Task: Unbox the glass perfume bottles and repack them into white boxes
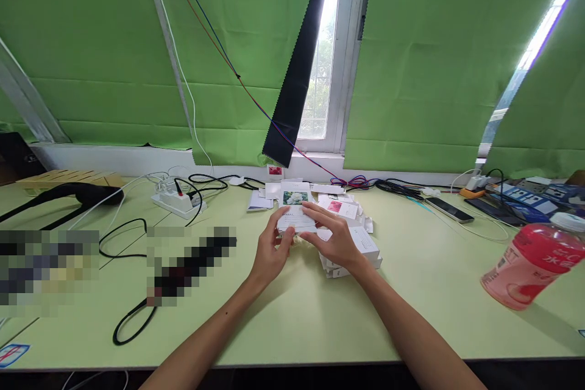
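Both hands are around a white card (295,220) printed with lines of small text, above the middle of the table. My left hand (273,244) pinches its left side, thumb at the lower edge. My right hand (336,236) has its fingers over the top right part and its thumb near the bottom edge. Just beyond, a piece with a white flower picture (295,197) shows; I cannot tell whether it joins the card. Small white boxes (364,242) are stacked beside my right hand, partly hidden by it. Behind them lies a card with a pink flower (335,206).
A pink drink bottle (525,265) stands at the right, with a phone (449,209) behind it. On the left are a white power strip (178,202), black cables and blurred-out items. A small purple-white booklet (260,200) lies behind my left hand. Green curtains (425,73) hang at the back.
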Available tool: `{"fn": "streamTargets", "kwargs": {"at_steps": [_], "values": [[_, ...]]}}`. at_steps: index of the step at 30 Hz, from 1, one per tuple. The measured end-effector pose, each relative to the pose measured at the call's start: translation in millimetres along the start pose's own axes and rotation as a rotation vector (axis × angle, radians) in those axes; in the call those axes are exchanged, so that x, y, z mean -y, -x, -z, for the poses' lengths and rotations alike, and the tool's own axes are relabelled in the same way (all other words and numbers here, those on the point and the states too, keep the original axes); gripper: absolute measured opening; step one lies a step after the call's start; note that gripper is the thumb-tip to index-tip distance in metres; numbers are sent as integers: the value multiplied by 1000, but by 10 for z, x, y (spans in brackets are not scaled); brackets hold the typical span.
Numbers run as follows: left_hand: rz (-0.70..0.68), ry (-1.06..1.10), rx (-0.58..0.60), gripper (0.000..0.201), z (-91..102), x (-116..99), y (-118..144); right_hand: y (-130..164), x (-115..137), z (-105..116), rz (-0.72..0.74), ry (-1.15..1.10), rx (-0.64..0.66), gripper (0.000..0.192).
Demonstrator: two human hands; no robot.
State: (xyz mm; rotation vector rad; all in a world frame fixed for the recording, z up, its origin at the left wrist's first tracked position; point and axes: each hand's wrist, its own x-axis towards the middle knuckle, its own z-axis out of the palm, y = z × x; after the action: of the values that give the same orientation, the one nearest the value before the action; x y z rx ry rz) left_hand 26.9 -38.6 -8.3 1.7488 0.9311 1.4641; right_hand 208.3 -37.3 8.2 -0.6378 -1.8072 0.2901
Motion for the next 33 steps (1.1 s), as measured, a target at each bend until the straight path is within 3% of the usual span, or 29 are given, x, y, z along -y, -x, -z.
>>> {"fn": "streamTargets", "kwargs": {"at_steps": [33], "values": [[24,27,-13,49,10,-11,3,-12,26,-3,-17,-33,23,39]]}}
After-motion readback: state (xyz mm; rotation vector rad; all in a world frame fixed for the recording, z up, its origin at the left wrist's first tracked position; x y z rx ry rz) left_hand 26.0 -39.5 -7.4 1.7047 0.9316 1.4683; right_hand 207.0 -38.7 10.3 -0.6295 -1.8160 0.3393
